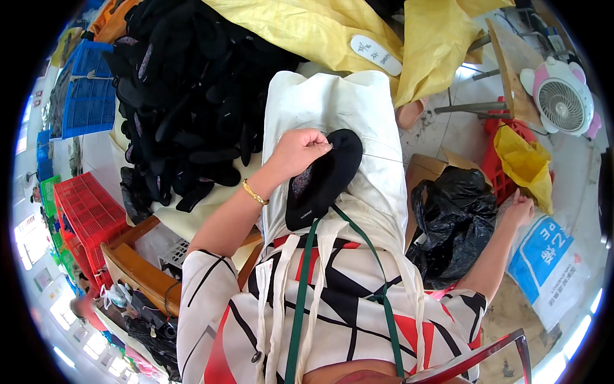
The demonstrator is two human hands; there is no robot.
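Centrally, the left hand (300,152) had the rim of a black cloth slipper (332,182) pinched between thumb and bent fingers, closed on the fabric; the slipper lay on the white apron (377,185) over the lap, below and right of the grip, its patterned lining partly exposed. The right hand (519,210), well apart to the grip's right, was curled near a yellow plastic bag (521,163); whether it held anything could not be told. Between the hands, a black plastic bag (454,224), its contents concealed, sat in or against a cardboard box (425,168). The yellow bag lay against a red plastic basket (502,169). Left of the grip, a heap of black slippers (192,96) spread out; past it stood a blue plastic crate (83,89) and a red plastic crate (89,217), their contents indistinct. Beyond the grip, rightward, a white insole (376,55) rested on yellow sacking (300,25).
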